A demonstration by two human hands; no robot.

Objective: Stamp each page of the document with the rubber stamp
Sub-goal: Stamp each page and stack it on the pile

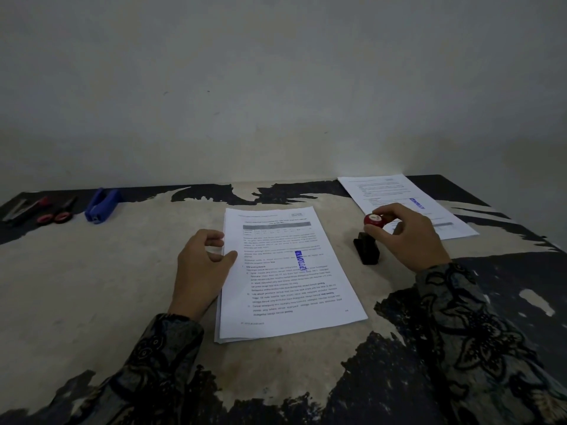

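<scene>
The blue stamp mark [301,261] on the top page of the document stack [288,271] at frame centre is in capitals, too blurred to read, and a second stamped sheet [405,204] lies apart at upper right. The right hand [408,237] closes its fingers on the red knob of the one rubber stamp [368,240], whose black base stands on the bench [92,286] right of the stack. The left hand [202,265] rests loosely curled, holding nothing, thumb on the stack's left edge; one blue stapler [101,205] and red-handled scissors [59,211] lie at far left.
</scene>
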